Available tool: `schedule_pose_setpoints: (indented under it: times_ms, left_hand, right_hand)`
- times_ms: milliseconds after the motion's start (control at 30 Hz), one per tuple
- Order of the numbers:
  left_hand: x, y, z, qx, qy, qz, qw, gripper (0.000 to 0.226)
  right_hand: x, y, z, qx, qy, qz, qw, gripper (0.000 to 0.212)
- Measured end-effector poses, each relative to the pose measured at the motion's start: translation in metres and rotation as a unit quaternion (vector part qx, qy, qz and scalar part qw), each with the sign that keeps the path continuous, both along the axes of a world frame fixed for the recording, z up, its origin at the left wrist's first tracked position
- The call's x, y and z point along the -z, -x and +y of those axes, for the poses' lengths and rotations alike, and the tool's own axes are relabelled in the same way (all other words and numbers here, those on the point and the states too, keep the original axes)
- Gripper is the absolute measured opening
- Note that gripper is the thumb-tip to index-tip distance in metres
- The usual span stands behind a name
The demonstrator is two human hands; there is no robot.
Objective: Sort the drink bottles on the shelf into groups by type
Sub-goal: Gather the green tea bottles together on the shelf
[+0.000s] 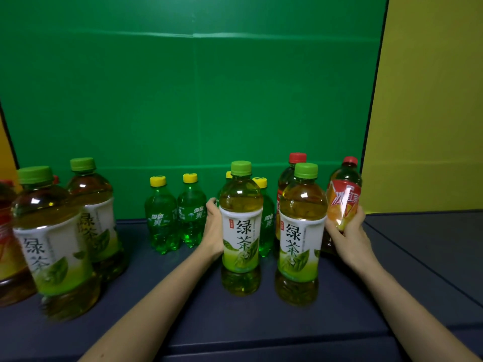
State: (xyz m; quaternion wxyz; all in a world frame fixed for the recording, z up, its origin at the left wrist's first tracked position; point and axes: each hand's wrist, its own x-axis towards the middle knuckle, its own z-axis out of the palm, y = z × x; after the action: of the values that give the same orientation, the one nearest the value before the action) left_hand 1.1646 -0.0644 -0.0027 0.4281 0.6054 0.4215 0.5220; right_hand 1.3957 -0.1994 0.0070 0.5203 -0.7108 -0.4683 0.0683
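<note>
behind everything stands a flat green back panel (193, 100), with a yellow side panel (431, 113) at its right. below them lies the dark blue shelf (248, 322) that carries every bottle. four large clear plastic green tea bottles with green caps and white-and-green labels stand upright. the front left tea bottle (49, 244) and the rear left tea bottle (91, 212) are close together at the left. the middle tea bottle (241, 231) and the right tea bottle (302, 236) are side by side near the centre.

a red-capped brown tea bottle with an orange-red label (343, 202) leans to the right just beside the right tea bottle, and the right hand (350, 231) has its grip wrapped round the lower body. a second red-capped bottle (287, 178) stands behind the right tea bottle. a third red-labelled bottle (7, 244) is cut off at the left edge.

small green plastic soda bottles with yellow caps stand at the back: the first soda bottle (160, 218) and the second soda bottle (192, 212) touch each other. the left hand (213, 226) reaches behind the middle tea bottle, its grip curled round the hidden soda bottle (228, 175), of which little but the cap shows. the last soda bottle (266, 223) stands just to the right.
</note>
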Motion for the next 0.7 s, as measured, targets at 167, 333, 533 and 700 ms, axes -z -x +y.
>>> schedule_pose_setpoints:
  times_ms: [167, 333, 533, 700]
  left_hand:
    - [-0.001, 0.011, -0.025, 0.041, -0.053, 0.047, 0.997, 0.056]
    - [-0.008, 0.019, -0.042, 0.06, -0.091, 0.144, 0.984, 0.091]
    - [-0.01, 0.033, -0.05, 0.065, -0.082, 0.186, 0.977, 0.088]
    - [-0.018, 0.056, -0.088, -0.059, -0.173, 0.165, 0.969, 0.037]
  right_hand:
    - [0.002, -0.007, -0.003, 0.006, -0.03, -0.002, 1.0, 0.098]
    - [0.005, -0.008, -0.006, -0.01, -0.009, -0.059, 0.998, 0.094]
    - [0.004, -0.004, -0.01, -0.029, 0.031, -0.051, 0.998, 0.094]
    - [-0.005, 0.015, -0.053, 0.009, -0.122, -0.058, 0.991, 0.053]
